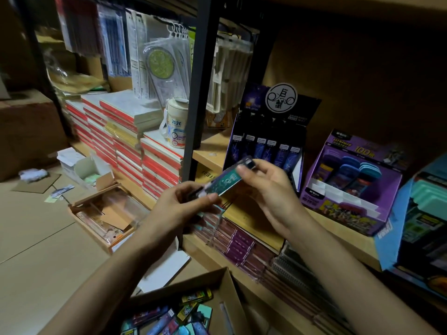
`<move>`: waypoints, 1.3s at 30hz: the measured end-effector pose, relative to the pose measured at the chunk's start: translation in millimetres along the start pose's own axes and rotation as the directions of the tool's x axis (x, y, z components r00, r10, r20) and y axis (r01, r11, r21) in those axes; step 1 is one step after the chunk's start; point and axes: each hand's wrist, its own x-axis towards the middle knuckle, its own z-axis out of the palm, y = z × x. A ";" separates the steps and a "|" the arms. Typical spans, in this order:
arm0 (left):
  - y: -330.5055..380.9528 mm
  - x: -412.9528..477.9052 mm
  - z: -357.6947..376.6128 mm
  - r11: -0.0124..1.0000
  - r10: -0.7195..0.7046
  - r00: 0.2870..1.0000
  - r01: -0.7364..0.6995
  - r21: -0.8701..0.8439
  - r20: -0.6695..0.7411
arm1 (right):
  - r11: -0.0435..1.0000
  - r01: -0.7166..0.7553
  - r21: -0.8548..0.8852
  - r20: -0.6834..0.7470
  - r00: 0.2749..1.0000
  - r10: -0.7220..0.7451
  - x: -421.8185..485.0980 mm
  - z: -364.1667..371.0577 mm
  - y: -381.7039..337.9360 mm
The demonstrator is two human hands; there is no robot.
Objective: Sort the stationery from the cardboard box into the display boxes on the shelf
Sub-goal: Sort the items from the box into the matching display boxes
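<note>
Both hands hold one slim teal stationery packet (223, 181) in front of the shelf edge. My left hand (186, 204) pinches its lower left end, and my right hand (263, 184) pinches its upper right end. Just behind it on the shelf stands a dark blue display box (268, 139) with a row of blue packets upright in it. To its right sits a purple display box (350, 184) with blue and teal items. At the bottom of the view, the open cardboard box (225, 298) holds several mixed coloured packets.
A black shelf post (200, 93) rises left of the blue box. Stacks of red-edged notebooks (125, 139) and a white mug (175, 126) fill the left bay. A teal box (423, 226) sits at far right. An open tray box (104, 213) lies on the floor.
</note>
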 end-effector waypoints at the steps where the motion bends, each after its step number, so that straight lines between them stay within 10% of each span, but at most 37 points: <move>1: 0.1 1.8 -2.9 0.999 -0.002 0.999 0.000 -0.051 -0.043 | 0.996 0.001 0.084 -0.032 0.999 0.001 -0.8 -3.8 1.6; 8: -1.0 5.2 -4.1 0.918 -0.055 0.977 -0.033 -0.395 -0.207 | 0.986 -0.124 -0.113 0.050 0.990 0.130 -20.3 -2.4 29.8; 13: -4.8 2.2 -4.1 0.967 0.013 0.974 -0.069 -0.244 -0.224 | 0.911 -0.075 -0.405 0.191 0.968 0.165 -29.4 8.8 35.8; 39: -8.2 -2.4 15.6 0.997 0.068 0.997 -0.069 0.038 0.024 | 0.983 0.011 -0.183 -0.054 0.998 -0.021 -5.2 -12.2 7.0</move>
